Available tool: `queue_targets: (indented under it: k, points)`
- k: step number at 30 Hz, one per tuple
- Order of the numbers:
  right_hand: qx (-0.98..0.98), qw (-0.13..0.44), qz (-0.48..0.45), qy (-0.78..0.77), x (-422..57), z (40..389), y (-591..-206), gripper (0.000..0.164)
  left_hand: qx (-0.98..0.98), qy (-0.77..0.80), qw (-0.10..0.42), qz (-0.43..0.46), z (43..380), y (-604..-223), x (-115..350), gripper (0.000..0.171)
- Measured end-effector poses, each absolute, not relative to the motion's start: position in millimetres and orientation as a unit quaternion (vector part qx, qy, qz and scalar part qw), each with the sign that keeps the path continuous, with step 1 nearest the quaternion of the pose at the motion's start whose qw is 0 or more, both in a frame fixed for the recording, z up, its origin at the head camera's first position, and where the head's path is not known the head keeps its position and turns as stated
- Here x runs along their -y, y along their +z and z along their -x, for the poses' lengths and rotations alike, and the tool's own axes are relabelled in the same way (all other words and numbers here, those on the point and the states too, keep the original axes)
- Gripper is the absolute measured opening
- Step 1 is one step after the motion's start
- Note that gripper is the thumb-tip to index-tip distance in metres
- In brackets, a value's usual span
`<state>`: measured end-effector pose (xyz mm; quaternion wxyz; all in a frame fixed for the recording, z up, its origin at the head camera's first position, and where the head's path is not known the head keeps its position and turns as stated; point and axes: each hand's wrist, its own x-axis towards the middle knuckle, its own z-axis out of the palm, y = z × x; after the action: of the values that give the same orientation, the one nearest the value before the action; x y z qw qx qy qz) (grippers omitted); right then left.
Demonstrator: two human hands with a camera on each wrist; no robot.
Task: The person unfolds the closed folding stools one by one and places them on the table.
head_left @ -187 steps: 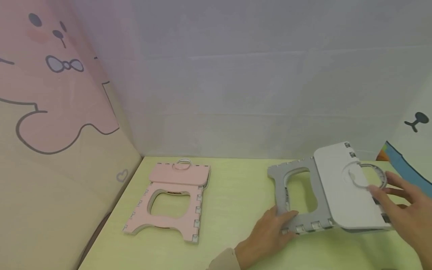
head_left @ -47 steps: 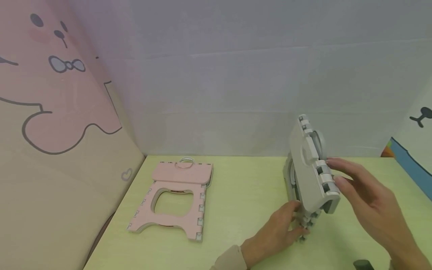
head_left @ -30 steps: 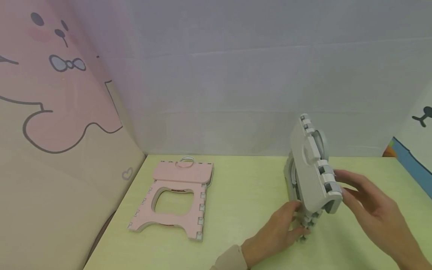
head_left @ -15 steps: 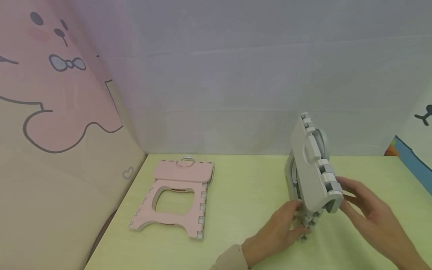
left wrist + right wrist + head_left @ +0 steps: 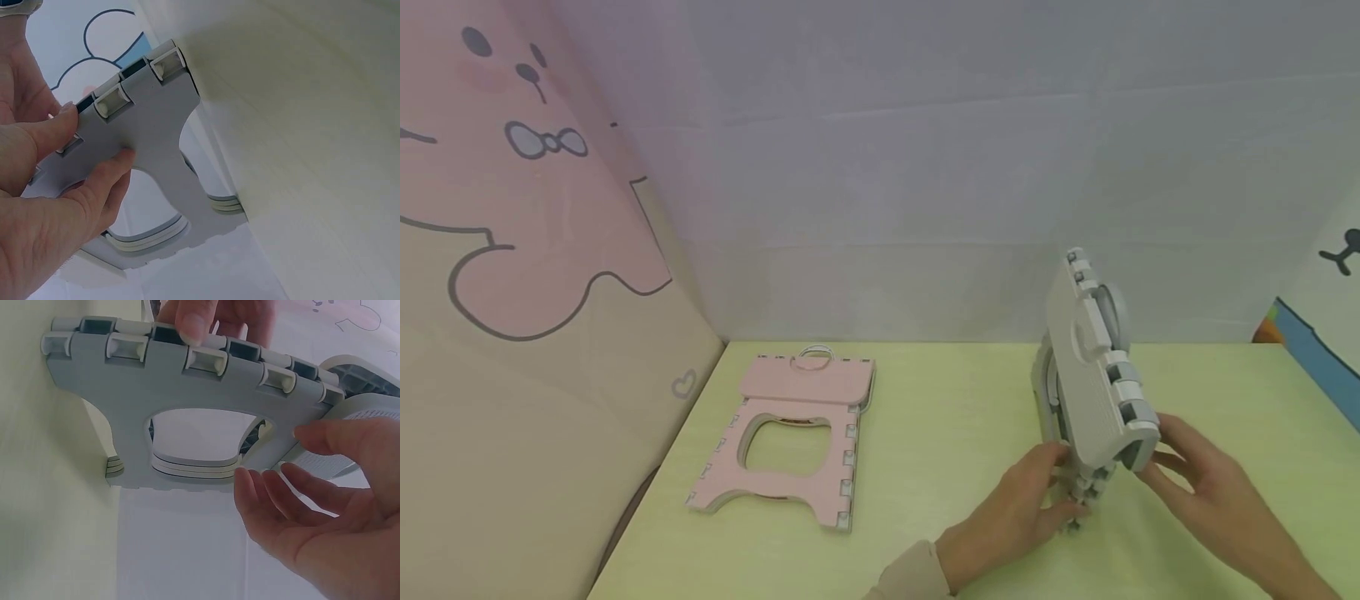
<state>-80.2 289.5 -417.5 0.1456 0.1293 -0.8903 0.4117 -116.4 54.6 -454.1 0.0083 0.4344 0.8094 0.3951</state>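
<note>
A folded grey-and-white folding stool stands on edge over the right side of the table, its white seat folded along it and slanting up toward the back. My left hand grips the lower end of the stool, with thumb and fingers on either side of the hinged edge; the left wrist view shows the grey leg panel between them. My right hand is at the near lower corner of the seat, fingers loosely bent. In the right wrist view its thumb tip meets the panel near the seat.
A folded pink folding stool lies flat on the left half of the pale green table. A plain cloth wall rises behind the table. Printed cloth panels flank it on the left and right.
The grey-and-white stool has turned from broad face toward me to edge-on, with my left hand still gripping it. My right hand has left its handle and slid down along the seat edge.
</note>
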Motion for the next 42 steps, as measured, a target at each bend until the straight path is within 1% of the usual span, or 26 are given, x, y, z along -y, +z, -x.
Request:
queue_targets:
  k: [5, 12, 19, 25, 32, 39, 42]
  points:
    - [0.898, 0.126, -0.126, 0.403, -290.8, 80.3, -425.9, 0.061, -0.811, 0.396, 0.007, -0.431, 116.8, -454.5, -54.6, 0.058]
    - [0.906, 0.101, -0.119, 0.392, -292.0, 81.0, -434.7, 0.066, -0.812, 0.398, 0.02, -0.427, 117.8, -455.1, -54.9, 0.058]
    - [0.907, 0.091, -0.132, 0.391, -288.8, 80.6, -441.0, 0.065, -0.813, 0.393, 0.012, -0.43, 118.0, -455.9, -54.9, 0.059]
    - [0.906, 0.099, -0.147, 0.385, -286.6, 81.5, -445.2, 0.066, -0.813, 0.391, 0.008, -0.431, 118.3, -456.5, -55.5, 0.059]
    - [0.917, 0.068, -0.136, 0.368, -284.7, 81.7, -445.6, 0.066, -0.813, 0.393, 0.01, -0.429, 118.1, -456.6, -55.5, 0.058]
    - [0.917, 0.064, -0.137, 0.37, -285.3, 82.3, -450.5, 0.065, -0.812, 0.39, -0.005, -0.435, 117.7, -456.7, -55.7, 0.058]
    - [0.911, 0.062, -0.143, 0.381, -286.4, 81.7, -452.5, 0.064, -0.812, 0.389, -0.003, -0.436, 117.4, -456.8, -55.5, 0.058]
